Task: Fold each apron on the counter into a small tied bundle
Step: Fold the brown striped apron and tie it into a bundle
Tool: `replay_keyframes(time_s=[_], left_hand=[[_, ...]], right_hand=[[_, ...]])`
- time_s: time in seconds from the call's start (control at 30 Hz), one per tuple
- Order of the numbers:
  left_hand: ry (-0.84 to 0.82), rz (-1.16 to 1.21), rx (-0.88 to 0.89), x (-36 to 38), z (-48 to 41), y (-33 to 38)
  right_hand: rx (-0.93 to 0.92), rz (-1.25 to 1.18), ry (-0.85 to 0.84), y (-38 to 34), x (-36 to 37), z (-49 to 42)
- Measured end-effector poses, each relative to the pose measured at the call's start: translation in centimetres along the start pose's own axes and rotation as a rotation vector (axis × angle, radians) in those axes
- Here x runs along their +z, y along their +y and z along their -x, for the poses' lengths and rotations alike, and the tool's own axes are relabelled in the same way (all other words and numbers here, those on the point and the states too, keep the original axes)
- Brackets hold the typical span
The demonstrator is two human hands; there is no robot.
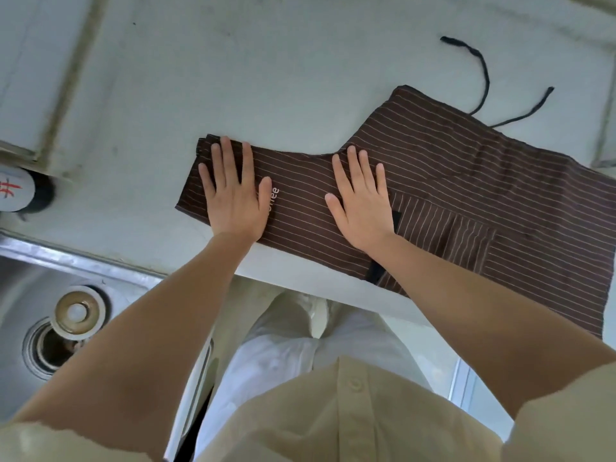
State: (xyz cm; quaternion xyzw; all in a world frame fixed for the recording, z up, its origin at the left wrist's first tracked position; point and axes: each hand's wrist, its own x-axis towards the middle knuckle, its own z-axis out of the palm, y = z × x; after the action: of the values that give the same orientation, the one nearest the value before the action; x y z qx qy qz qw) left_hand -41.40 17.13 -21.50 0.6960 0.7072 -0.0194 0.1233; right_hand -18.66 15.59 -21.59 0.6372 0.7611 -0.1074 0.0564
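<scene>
A brown apron (450, 181) with thin pale stripes lies folded lengthwise on the pale counter (200, 78), its right part hanging past the front edge. My left hand (233, 195) presses flat on the apron's narrow left end, fingers straight. A hand's width to the right, my right hand (361, 205) lies flat near the middle, fingers spread. Two black ties (483, 78) trail from the apron's far edge onto the counter. A black strap piece (376, 271) shows at the near edge beside my right wrist.
A steel sink (66, 311) with a drain strainer sits at the lower left. A round white container with red lettering (16, 191) stands at the left edge. The counter's front edge runs just below my hands.
</scene>
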Motion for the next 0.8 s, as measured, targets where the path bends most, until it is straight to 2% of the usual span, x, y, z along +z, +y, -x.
replay_keyframes(time_s=[0.13, 0.3, 0.4, 0.5, 0.57, 0.63, 0.7, 0.8], left_hand=[[0.070, -0.001, -0.174, -0.9, 1.7, -2.7], [0.121, 0.157, -0.574, -2.6, 4.3, -3.5], [0.177, 0.461, -0.731, -3.6, 5.5, -2.1], [0.091, 0.990, -0.899, -4.1, 6.1, 0.3], [-0.023, 1.215, -0.936, -4.0, 6.7, 1.8], [-0.098, 1.271, -0.937, -3.8, 7.0, 2.7], [-0.080, 1.252, -0.934, -3.6, 7.2, 2.8], [0.061, 1.339, -0.851, -3.8, 7.7, 3.3]], right_hand=[[-0.004, -0.033, 0.043, -1.8, -0.4, 0.7], [0.027, -0.016, -0.011, -3.3, 0.8, 1.8], [0.010, 0.003, 0.002, -3.2, 1.0, 1.7], [-0.005, -0.016, -0.008, -3.1, 1.1, 1.7], [-0.018, -0.030, -0.015, -3.0, 1.0, 1.8], [-0.031, -0.046, -0.033, -2.9, 0.7, 1.9], [-0.052, -0.060, -0.004, -2.9, 0.6, 2.5], [0.001, -0.040, 0.066, -3.1, 0.7, 4.1]])
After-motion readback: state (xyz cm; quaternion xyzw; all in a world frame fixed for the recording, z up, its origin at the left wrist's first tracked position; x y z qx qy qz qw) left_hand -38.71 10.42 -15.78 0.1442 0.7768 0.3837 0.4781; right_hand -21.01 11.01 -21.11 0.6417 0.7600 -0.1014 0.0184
